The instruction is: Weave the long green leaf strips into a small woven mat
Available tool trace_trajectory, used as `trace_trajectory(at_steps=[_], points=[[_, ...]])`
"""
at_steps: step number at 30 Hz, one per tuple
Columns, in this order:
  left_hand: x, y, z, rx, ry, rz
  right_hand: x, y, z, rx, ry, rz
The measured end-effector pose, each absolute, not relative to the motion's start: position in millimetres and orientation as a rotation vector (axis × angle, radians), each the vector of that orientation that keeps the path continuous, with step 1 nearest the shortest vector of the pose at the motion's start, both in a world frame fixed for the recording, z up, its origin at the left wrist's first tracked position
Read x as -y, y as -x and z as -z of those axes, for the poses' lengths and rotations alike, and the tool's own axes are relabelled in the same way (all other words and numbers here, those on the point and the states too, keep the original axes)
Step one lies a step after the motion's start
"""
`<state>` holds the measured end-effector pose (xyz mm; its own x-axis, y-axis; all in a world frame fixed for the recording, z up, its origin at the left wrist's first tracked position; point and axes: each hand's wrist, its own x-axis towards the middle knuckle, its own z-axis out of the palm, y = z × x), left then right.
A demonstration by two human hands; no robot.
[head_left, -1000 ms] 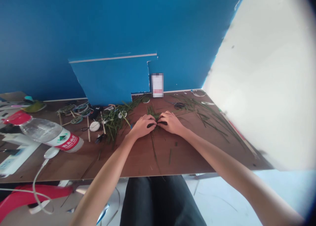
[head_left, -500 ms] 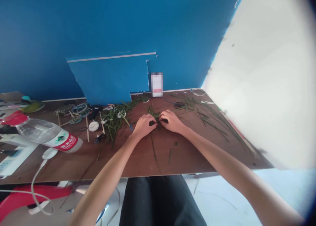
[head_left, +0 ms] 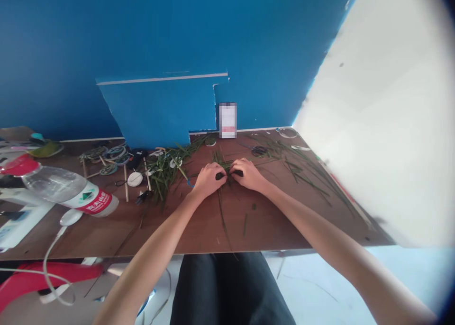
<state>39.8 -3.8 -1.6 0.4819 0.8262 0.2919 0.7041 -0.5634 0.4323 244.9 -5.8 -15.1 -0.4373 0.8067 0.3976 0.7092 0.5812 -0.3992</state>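
My left hand (head_left: 209, 179) and my right hand (head_left: 247, 174) are close together over the middle of the brown table. Each has its thumb and fingers pinched on thin green leaf strips (head_left: 221, 160), which stick out behind the hands. The exact spot under the fingertips is hard to make out. A long thin strip (head_left: 222, 216) trails from below my left hand towards the table's front edge. Short cut pieces (head_left: 245, 224) lie in front of my right hand.
A heap of green strips (head_left: 163, 171) lies left of my hands, more strips (head_left: 305, 178) to the right. A plastic bottle with a red cap (head_left: 71, 187), a white round charger (head_left: 71, 216) and wooden sticks (head_left: 126, 185) are at left. A blurred white card (head_left: 228, 120) leans on the blue wall.
The view has shifted very slightly. Both hands keep the same pinch at the same spot, and nothing on the table has visibly moved.
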Motion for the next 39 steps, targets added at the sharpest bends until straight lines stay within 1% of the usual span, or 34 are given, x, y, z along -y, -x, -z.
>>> trace_trajectory(at_steps=[7,13,20,26,34,39], points=[[0,-36,5,-1.261,-2.509,-0.712,12,-242,10,2.271,1.203,-0.190],[2,-36,4,-1.258,-2.624,-0.670,14,-244,6,2.283,1.203,-0.245],[3,-11,-13,-0.980,-2.728,-0.575,18,-249,4,2.359,1.100,-0.319],[-2,12,-17,-0.939,-2.638,-0.521,17,-250,6,2.372,1.069,-0.342],[8,-5,-15,-0.924,-2.675,-0.593,14,-250,10,2.379,1.041,-0.317],[11,-14,-10,-0.839,-2.681,-0.548,15,-251,8,2.362,0.993,-0.297]])
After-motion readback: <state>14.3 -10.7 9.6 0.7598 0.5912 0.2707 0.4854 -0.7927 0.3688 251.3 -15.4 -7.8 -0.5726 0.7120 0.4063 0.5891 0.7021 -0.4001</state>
